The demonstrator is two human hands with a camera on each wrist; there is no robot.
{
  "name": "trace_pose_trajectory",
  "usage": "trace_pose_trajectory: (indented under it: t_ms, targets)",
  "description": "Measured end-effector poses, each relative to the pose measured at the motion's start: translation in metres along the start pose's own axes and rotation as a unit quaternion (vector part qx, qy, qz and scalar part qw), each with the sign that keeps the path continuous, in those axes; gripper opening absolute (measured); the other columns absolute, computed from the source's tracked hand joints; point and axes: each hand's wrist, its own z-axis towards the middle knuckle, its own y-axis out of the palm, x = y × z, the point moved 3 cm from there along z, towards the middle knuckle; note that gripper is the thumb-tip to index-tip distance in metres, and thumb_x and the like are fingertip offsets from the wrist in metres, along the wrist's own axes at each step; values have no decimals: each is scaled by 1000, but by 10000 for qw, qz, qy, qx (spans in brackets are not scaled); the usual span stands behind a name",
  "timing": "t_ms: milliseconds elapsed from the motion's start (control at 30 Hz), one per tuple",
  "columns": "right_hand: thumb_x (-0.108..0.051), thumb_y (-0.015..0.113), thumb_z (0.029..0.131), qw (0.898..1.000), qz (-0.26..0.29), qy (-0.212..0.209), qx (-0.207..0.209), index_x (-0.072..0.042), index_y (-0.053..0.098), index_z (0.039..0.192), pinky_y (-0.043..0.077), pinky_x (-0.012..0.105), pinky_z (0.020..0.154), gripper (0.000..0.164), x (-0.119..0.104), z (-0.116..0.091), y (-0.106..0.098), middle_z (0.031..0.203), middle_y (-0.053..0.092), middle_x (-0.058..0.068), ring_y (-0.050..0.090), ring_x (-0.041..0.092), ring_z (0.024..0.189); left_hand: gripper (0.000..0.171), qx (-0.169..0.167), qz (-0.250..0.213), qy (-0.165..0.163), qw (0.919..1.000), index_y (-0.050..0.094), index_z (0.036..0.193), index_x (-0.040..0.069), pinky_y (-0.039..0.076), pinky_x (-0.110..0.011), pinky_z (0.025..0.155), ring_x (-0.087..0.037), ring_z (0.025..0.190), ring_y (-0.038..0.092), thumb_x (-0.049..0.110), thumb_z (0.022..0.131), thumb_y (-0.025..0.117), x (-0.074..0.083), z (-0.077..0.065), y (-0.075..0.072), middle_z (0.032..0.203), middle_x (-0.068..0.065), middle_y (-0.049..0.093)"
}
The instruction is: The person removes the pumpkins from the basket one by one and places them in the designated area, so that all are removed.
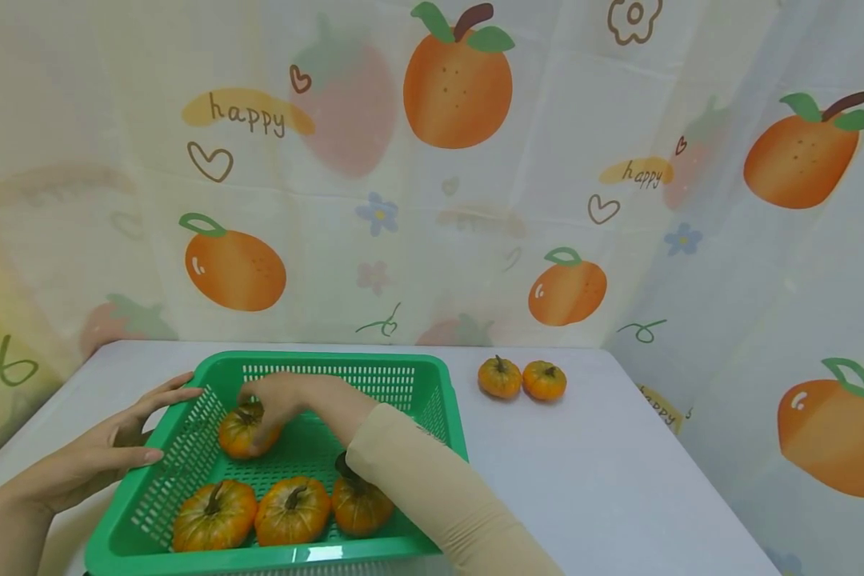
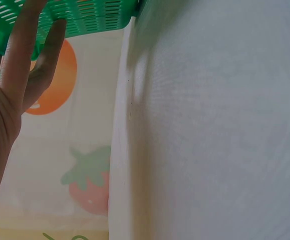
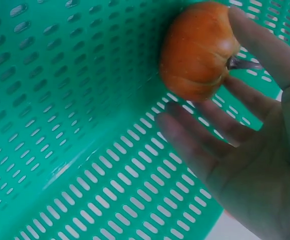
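Inside the green plastic basket [image 1: 450,448], my right hand [image 1: 281,398] holds a small orange pumpkin [image 1: 238,436] at the far left corner. The right wrist view shows the thumb against the side of this pumpkin [image 3: 197,50] and the fingers [image 3: 184,137] spread around its stem end. My left hand [image 1: 90,452] rests on the basket's left rim with its fingers fairly straight. In the left wrist view, fingertips of that hand [image 2: 15,85] touch the slotted wall. Along the basket's near side sit three more pumpkins [image 1: 214,516], the rightmost partly behind my right forearm.
Two small pumpkins [image 1: 500,378] stand side by side on the white table [image 1: 583,480], right of the basket. Behind and to the right hangs a fruit-printed curtain [image 1: 374,264].
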Motion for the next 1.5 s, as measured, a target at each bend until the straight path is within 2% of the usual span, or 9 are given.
trace_pose_trajectory:
  t_ms: [100,200,267,367,467,533,867,1100,1500]
  targets:
    - [-39,77,83,10000,56,-30,-51,-25,45,141,45,16,85,67,-1,-2,1,132,54,-13,53,2,111,74,-10,-13,4,10000,6,159,6,35,-76,82,11,140,-1,-7,94,39,1,0,0,166,8,-22]
    - [-34,78,83,9998,110,-78,-117,-20,46,135,45,17,76,62,-2,-4,2,117,55,-10,51,5,97,74,2,-19,-5,10000,6,159,7,34,-77,82,11,140,-1,-7,94,39,1,0,0,166,8,-22]
    - [-33,78,83,9996,184,-59,-187,-20,45,135,45,17,77,62,-2,-5,2,117,55,-10,53,6,98,74,7,-26,-19,10000,6,159,7,34,-77,82,11,140,-1,-6,94,39,0,0,-1,166,8,-22]
    - [-33,77,84,9994,183,-15,-303,-27,40,143,45,16,86,71,-3,-3,2,134,52,-13,53,2,114,74,-1,-65,-49,10000,6,159,7,35,-76,82,11,139,-1,-6,94,39,-1,-1,-1,166,9,-22]
    - [-34,76,85,9989,115,4,-447,-36,34,149,42,16,98,77,-4,-1,3,149,43,-17,45,-1,131,74,2,-76,-65,9999,6,159,7,36,-75,82,12,139,0,-6,94,39,-2,-1,-2,166,10,-22]
    - [-34,76,85,9986,48,-18,-527,-39,34,149,40,16,102,77,-5,1,4,152,40,-19,42,-2,135,73,12,-59,-65,10000,6,159,7,36,-74,82,12,138,1,-6,94,39,-2,-2,-2,166,10,-21]
    - [-38,75,82,9985,141,24,-522,-40,43,138,43,17,87,64,-7,-2,7,132,51,-18,49,1,112,74,49,18,-8,10000,8,159,6,34,-74,83,14,138,3,-7,93,40,2,-1,-1,167,8,-19]
    - [-38,76,82,9991,151,116,-384,-40,42,139,44,18,87,67,-3,-4,6,137,50,-18,48,1,115,74,13,38,18,10000,7,159,6,35,-74,83,14,138,3,-7,94,40,4,0,1,166,8,-20]
    - [-33,78,81,9978,625,9,-229,-36,43,139,51,18,72,68,7,-10,-2,128,51,-13,54,3,96,74,-22,-4,7,10000,6,159,6,34,-75,84,12,140,-2,-8,94,39,5,0,1,166,8,-22]
